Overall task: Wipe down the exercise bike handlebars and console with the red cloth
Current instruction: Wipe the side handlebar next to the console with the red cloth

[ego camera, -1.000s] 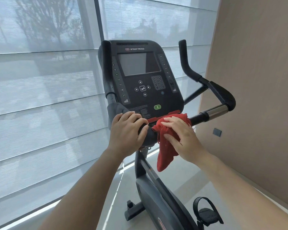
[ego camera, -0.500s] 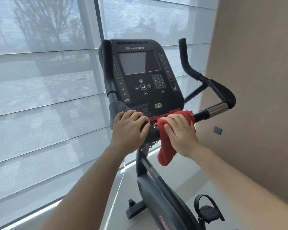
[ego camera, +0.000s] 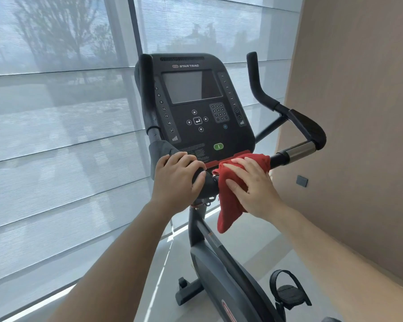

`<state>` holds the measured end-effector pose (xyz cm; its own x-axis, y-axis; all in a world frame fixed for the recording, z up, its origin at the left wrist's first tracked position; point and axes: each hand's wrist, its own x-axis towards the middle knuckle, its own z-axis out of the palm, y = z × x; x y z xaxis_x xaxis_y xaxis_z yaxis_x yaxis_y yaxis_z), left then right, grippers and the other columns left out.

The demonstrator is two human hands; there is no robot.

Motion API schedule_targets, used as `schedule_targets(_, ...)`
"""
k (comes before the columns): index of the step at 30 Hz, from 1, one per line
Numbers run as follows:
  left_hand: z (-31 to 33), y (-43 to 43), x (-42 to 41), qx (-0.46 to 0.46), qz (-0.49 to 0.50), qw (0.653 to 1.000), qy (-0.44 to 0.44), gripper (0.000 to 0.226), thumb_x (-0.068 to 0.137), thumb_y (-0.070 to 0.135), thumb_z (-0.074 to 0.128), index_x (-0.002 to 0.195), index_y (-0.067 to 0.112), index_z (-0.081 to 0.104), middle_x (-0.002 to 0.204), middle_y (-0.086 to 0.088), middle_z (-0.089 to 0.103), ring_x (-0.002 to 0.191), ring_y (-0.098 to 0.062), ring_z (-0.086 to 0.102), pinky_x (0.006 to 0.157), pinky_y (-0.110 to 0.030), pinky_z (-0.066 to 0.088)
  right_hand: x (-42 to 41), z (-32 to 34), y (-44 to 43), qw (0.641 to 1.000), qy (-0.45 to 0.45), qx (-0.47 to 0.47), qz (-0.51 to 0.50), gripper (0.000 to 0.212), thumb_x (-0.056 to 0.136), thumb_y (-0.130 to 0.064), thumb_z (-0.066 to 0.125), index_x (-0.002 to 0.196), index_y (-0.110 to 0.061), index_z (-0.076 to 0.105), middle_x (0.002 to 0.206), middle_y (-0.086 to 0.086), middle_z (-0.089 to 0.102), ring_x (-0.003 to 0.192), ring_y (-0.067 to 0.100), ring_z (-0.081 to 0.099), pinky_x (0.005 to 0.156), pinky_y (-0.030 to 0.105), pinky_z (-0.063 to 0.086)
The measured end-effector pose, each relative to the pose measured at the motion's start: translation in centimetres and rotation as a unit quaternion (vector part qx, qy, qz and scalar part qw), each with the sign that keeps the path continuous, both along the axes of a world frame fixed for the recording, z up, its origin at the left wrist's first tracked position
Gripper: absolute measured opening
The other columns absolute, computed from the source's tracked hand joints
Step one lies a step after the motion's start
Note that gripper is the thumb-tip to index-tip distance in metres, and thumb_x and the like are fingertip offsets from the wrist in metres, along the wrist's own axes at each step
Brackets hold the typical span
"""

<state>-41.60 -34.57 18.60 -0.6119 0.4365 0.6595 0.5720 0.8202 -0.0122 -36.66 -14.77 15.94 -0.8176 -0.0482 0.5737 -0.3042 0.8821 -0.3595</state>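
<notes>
The exercise bike's black console [ego camera: 195, 105] stands straight ahead, with black handlebars [ego camera: 305, 126] curving up on both sides. A red cloth [ego camera: 228, 205] is draped over the horizontal bar just below the console, its tail hanging down. My right hand [ego camera: 253, 187] lies on the cloth with straight fingers and presses it against the bar. My left hand [ego camera: 177, 180] grips the bar's left part with fingers curled over the top, right beside the cloth.
A shaded window wall [ego camera: 56, 135] runs along the left and behind the bike. A beige wall [ego camera: 358, 112] stands close on the right, with a small dark plate [ego camera: 302, 181]. The bike frame [ego camera: 219, 263] and a pedal [ego camera: 288, 291] are below.
My right hand has slid the cloth a little to the right along the bar, and its fingers have straightened over it. My left hand keeps its grip.
</notes>
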Motion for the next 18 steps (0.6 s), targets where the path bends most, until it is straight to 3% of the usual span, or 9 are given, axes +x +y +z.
schedule_targets(3,0.0,-0.1,0.0,0.002,0.000,1.000,-0.001,0.036,0.089,0.043,0.031,0.096,0.033,0.066,0.104,0.013,0.064,0.111,-0.015,0.052,0.094,-0.037,0.033,0.0,0.0,0.0,0.998,0.026,-0.020,0.061,0.037,0.089,-0.040,0.051,0.125,-0.029,0.055,0.124,-0.008,0.054,0.120,0.010,0.042,0.106,0.033,0.031)
schedule_targets(5,0.0,-0.1,0.1,-0.003,-0.001,1.000,-0.006,0.037,0.089,0.043,0.031,0.096,0.033,0.066,0.104,0.013,0.064,0.112,-0.015,0.052,0.095,-0.038,0.034,-0.4,0.7,1.3,0.998,0.023,-0.046,0.021,0.034,0.089,-0.039,0.054,0.120,-0.028,0.059,0.121,-0.008,0.057,0.117,0.012,0.046,0.103,0.038,0.037)
schedule_targets(8,0.1,0.0,0.2,-0.003,0.001,1.000,-0.012,0.039,0.089,0.043,0.029,0.096,0.032,0.066,0.105,0.012,0.064,0.112,-0.016,0.052,0.095,-0.039,0.034,-0.6,1.1,0.8,0.998,0.011,-0.026,-0.051,0.033,0.093,-0.043,0.044,0.117,-0.026,0.059,0.120,-0.007,0.057,0.117,0.014,0.045,0.105,0.041,0.032)
schedule_targets(11,0.2,0.0,0.2,-0.003,0.003,1.000,-0.017,0.040,0.088,0.044,0.028,0.096,0.033,0.065,0.105,0.013,0.064,0.112,-0.015,0.052,0.095,-0.039,0.034,-0.4,0.6,-0.7,1.000,0.000,0.016,0.020,0.037,0.091,-0.047,0.039,0.118,-0.028,0.058,0.118,-0.009,0.057,0.116,0.013,0.045,0.106,0.040,0.029)
schedule_targets(14,0.2,0.0,0.2,-0.003,0.001,1.000,-0.018,0.041,0.089,0.043,0.028,0.097,0.032,0.066,0.105,0.012,0.064,0.112,-0.016,0.052,0.096,-0.040,0.034,-0.7,1.2,0.4,0.999,0.000,-0.032,0.037,0.032,0.091,-0.045,0.047,0.114,-0.029,0.061,0.112,-0.013,0.061,0.110,0.010,0.051,0.102,0.042,0.039)
schedule_targets(18,0.3,-0.1,0.5,-0.010,-0.006,0.999,-0.034,0.044,0.089,0.044,0.025,0.102,0.031,0.065,0.110,0.010,0.063,0.116,-0.017,0.050,0.101,-0.042,0.031,-0.6,1.7,0.3,0.995,0.022,-0.086,0.041,0.022,0.090,-0.031,0.056,0.110,-0.027,0.063,0.104,-0.020,0.058,0.101,0.004,0.053,0.096,0.027,0.044)
